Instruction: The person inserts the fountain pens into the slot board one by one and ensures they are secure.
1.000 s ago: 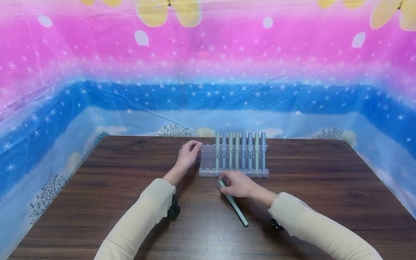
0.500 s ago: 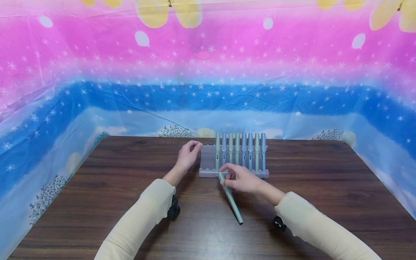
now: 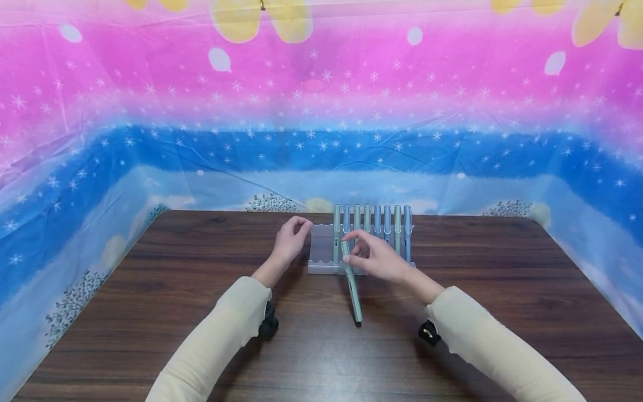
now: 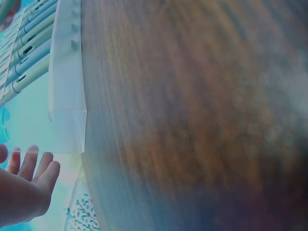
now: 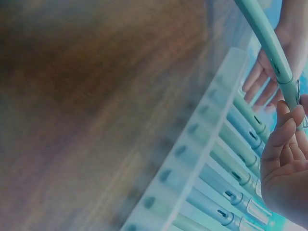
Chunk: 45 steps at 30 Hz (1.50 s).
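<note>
A clear plastic pen stand [image 3: 321, 244] holds a row of capped pens, pale green and blue, leaning upright towards its right side. My left hand [image 3: 290, 240] pinches the stand's upper left corner; in the left wrist view its fingers [image 4: 43, 168] lie at the panel's edge. Between thumb and fingertips, my right hand [image 3: 379, 258] holds a pale green pen [image 3: 353, 293] near its cap end. That pen tilts in front of the stand, lower end towards me and lifted over the table. In the right wrist view the cap [image 5: 290, 94] sits at my fingertips.
Dark wood-grain table [image 3: 241, 357] lies under everything. A pink and blue snowflake cloth [image 3: 321, 111] encloses the back and sides. The stand's left slots, beside the leftmost green pen [image 3: 336, 234], hold no pens.
My right hand has raised the green pen off the table and carried it up and forward to the stand, turning it more upright. My left hand has stayed at the corner.
</note>
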Motion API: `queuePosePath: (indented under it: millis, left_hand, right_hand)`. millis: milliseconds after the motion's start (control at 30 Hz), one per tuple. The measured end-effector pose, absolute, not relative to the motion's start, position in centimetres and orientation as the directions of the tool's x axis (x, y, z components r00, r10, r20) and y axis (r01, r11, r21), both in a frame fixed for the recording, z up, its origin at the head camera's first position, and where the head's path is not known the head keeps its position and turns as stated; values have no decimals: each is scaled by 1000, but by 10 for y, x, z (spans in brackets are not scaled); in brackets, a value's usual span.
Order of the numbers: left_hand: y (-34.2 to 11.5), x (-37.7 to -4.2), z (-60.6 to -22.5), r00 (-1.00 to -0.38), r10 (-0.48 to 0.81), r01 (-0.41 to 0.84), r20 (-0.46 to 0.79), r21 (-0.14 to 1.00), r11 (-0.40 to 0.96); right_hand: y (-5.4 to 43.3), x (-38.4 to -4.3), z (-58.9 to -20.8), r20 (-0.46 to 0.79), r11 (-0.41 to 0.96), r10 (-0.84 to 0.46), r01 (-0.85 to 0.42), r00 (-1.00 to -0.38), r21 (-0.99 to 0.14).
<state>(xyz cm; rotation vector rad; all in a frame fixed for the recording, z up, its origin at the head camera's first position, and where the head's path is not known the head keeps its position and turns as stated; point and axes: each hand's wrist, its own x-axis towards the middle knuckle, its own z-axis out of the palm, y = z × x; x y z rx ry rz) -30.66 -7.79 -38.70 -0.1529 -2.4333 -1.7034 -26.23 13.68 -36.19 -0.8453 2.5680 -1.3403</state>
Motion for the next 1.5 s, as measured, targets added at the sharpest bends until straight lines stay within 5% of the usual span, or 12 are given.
queuePosePath:
  millis: [1000, 1500]
  left_hand:
    - [-78, -308, -387, -979, -28, 178, 202, 912, 370]
    - [-77, -306, -384, -982, -20, 168, 188, 918, 360]
  right_hand:
    - [120, -295, -316, 321, 449, -414, -498, -852, -742]
    - [108, -298, -325, 493, 455, -376, -620, -785, -640]
